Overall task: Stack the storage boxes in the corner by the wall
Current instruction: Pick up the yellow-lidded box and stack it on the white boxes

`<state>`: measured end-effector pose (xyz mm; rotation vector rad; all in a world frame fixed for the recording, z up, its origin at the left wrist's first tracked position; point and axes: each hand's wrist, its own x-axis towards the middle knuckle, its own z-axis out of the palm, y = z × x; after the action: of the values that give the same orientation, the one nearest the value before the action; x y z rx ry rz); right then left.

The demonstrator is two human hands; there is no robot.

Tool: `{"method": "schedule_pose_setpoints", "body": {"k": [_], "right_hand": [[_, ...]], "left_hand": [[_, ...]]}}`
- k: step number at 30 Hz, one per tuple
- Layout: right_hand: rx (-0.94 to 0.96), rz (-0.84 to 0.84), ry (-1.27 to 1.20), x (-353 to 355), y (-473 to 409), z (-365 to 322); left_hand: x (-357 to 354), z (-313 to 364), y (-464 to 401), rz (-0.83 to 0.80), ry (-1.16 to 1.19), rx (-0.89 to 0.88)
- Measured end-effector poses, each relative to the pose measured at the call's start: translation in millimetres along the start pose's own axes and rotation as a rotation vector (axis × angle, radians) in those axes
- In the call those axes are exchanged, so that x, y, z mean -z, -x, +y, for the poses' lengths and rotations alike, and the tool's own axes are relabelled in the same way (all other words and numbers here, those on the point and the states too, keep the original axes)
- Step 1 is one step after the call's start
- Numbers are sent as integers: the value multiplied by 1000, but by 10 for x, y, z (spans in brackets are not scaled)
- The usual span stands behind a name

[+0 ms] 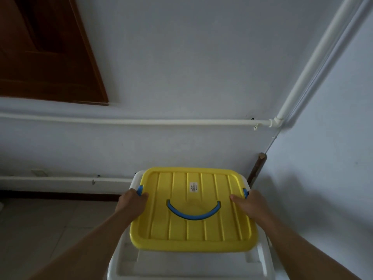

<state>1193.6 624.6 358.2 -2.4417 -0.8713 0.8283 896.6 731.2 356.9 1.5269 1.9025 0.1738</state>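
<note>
We see corner of pale walls (181,57), white pipes (141,122) along them, brown door (46,53) at left, tiled floor (40,223). Yellow-lidded box (193,235) (blue handle (193,213), contents hidden) sits atop white box (181,265) by corner. Our left hand (132,203) and right hand (249,205) grip its opposite sides, thumbs on lid.

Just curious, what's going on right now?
Left hand, right hand gripping yellow-lidded plastic box. Sits atop white plastic box. Nothing blocking.

lidded box (193,209) on larger box (189,263) | pipe (141,122) on wall behind | door (46,49) far left
</note>
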Motion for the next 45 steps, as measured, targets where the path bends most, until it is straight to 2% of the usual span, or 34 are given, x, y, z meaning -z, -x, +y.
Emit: {"method": "schedule_pose_setpoints", "body": {"k": [5,8,12,15,19,22,25,32,38,45], "right_hand": [[22,-89,69,26,100,-25],[94,-60,142,62,261,-33],[305,-18,327,126,528,2],[455,-51,459,125,727,36],[545,-123,539,12,928,92],[634,-102,656,-107,1039,153],[728,29,810,-219,1105,237],[705,184,1033,-297,1215,186],[727,283,1039,-340,1269,189],[757,264,1008,-328,1318,214]], "left_hand": [[45,-4,120,-67,-77,-49],[59,-58,254,-61,-101,-125],[66,-125,484,89,-337,-334],[66,-165,659,162,-460,-543],[28,-201,860,24,-496,-688],[-44,-230,973,-61,-672,-783],[-99,-203,1033,-61,-830,-790],[-213,-173,1062,35,-982,-826],[-203,-176,1076,48,-979,-833],[-211,-209,1121,40,-994,-815]]}}
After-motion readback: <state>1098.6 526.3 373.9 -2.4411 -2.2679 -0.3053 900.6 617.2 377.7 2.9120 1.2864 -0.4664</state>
